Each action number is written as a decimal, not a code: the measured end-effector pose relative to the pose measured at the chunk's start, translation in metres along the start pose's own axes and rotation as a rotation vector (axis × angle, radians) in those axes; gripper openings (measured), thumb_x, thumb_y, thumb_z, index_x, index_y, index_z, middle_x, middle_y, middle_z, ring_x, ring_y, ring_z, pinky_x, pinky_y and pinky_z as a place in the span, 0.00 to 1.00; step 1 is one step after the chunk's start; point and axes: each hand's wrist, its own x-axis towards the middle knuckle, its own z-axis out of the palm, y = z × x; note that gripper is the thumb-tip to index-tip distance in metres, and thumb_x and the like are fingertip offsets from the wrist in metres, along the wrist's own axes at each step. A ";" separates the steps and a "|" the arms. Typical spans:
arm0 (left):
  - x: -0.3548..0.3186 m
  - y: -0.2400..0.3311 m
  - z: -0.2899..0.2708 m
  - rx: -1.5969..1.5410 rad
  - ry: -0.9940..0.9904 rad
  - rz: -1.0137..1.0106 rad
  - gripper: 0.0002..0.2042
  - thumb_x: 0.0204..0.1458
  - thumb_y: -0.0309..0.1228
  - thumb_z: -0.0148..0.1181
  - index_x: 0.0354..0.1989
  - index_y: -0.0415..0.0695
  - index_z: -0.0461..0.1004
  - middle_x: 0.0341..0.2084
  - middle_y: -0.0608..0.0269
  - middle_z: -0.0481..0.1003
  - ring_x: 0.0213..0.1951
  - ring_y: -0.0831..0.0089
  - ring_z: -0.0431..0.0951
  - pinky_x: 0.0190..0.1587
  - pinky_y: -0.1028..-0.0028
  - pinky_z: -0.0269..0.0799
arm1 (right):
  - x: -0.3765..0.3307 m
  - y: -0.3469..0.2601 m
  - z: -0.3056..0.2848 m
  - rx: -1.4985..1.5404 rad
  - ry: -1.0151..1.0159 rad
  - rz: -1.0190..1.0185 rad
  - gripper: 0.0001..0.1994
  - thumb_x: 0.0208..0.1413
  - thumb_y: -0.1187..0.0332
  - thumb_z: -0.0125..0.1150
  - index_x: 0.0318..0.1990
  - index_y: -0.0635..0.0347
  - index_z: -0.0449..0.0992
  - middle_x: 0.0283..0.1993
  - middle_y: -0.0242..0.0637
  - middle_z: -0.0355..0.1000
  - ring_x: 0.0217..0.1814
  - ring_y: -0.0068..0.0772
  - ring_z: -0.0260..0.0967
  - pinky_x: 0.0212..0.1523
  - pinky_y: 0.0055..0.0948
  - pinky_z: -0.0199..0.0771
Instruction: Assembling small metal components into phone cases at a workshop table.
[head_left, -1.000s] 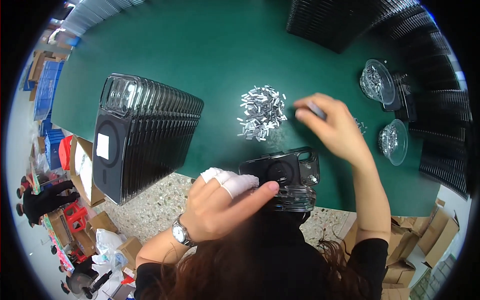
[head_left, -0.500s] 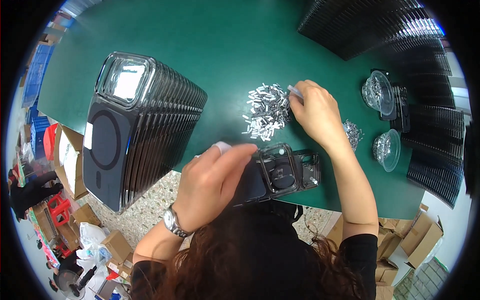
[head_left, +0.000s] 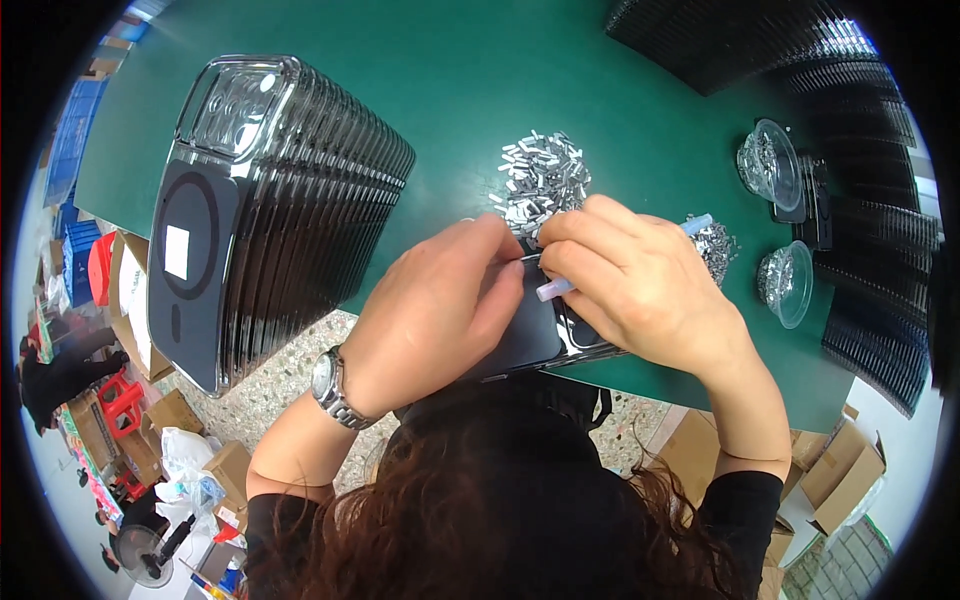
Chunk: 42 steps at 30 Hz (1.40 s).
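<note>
A dark phone case [head_left: 522, 338] lies at the table's near edge, largely covered by my hands. My left hand [head_left: 437, 300] rests along its left part, thumb and fingers closed on its edge. Over its right part is my right hand [head_left: 640, 282], fingers bent and a slim translucent pen-like stick [head_left: 552, 290] tucked through them. The fingertips of both hands nearly meet at the case's far edge; whether a small piece is pinched there, I cannot make out. Just beyond them is a heap of small silvery metal pieces [head_left: 541, 180].
A long stack of clear-and-dark phone cases [head_left: 300, 200] stands at left. On the right, a smaller heap of bits [head_left: 712, 250] lies near two clear bowls [head_left: 797, 290] of metal parts. More stacked cases [head_left: 740, 50] fill the far right. Cardboard boxes [head_left: 840, 475] stand below the table.
My right hand has come back from the metal heap to the case, bringing the stick. My left hand has shifted slightly right and closed at the case's edge.
</note>
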 end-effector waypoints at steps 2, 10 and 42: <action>0.001 0.002 0.004 0.024 0.022 -0.002 0.05 0.62 0.26 0.61 0.40 0.36 0.75 0.32 0.50 0.80 0.33 0.54 0.80 0.35 0.63 0.73 | 0.000 -0.004 0.000 -0.044 0.024 0.005 0.16 0.40 0.77 0.71 0.39 0.63 0.76 0.43 0.39 0.75 0.38 0.41 0.74 0.32 0.37 0.77; 0.003 0.007 0.003 0.106 0.000 0.007 0.05 0.61 0.26 0.63 0.40 0.38 0.75 0.31 0.50 0.79 0.32 0.52 0.80 0.35 0.62 0.73 | -0.004 -0.010 0.000 -0.096 0.051 0.130 0.13 0.45 0.78 0.71 0.39 0.62 0.77 0.37 0.39 0.74 0.37 0.43 0.74 0.32 0.39 0.76; 0.001 0.022 0.021 0.379 -0.052 0.195 0.07 0.61 0.25 0.64 0.47 0.45 0.80 0.29 0.56 0.77 0.31 0.51 0.81 0.34 0.58 0.76 | -0.046 -0.037 0.015 0.047 0.136 0.415 0.15 0.57 0.71 0.70 0.50 0.65 0.79 0.39 0.36 0.73 0.40 0.38 0.74 0.33 0.35 0.79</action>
